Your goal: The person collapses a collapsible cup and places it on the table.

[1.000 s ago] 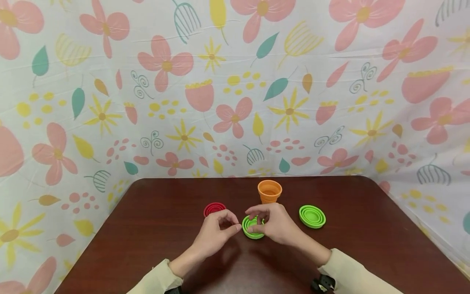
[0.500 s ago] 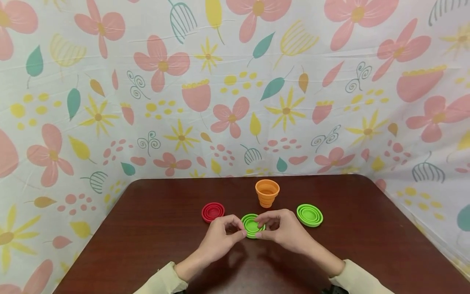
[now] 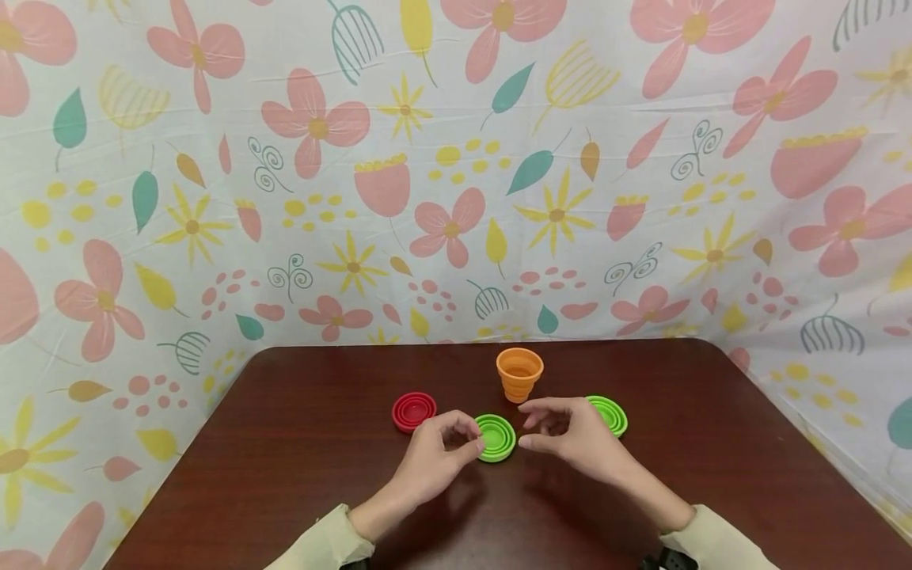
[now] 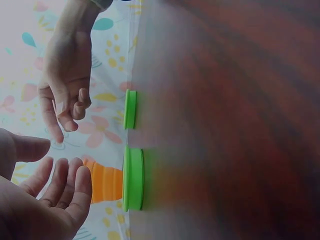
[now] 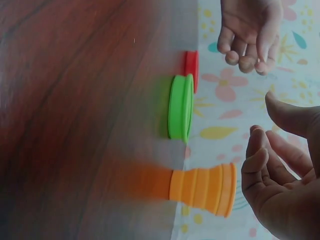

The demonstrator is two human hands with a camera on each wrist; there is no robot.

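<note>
So everything here sits around the middle green cup (image 3: pixel 496 437), which is folded down flat on the bench (image 3: pixel 299 443), mouth up. My guess is it's that way round so the rings are easy to get at, and being so low and wide it shouldn't tip. All I can see inside is its own rings and floor, nothing put in it.

The left hand (image 3: pixel 435 459) is just left of that cup and overlaps its edge from the head view, but the left wrist view shows a gap, so no contact. Its grip is pretty narrow, thumb and fingertips close together, holding nothing. The right hand (image 3: pixel 580 439) is just right of the same cup, grip wider, fingers bent, also nothing in it. To me both look placed to flank the cup rather than carry anything.

Behind the middle green cup and a bit right, the orange cup (image 3: pixel 519 374) stands upright, pulled out to full shape on its narrow base. I only see orange wall inside; can't really make out the bottom. The red cup (image 3: pixel 415 412) lies folded, left and slightly back of the landmark, showing only rings. The other green cup (image 3: pixel 612 416), folded too, is off to the right, partly hidden by the right hand, so I can't check all of its inside
</note>
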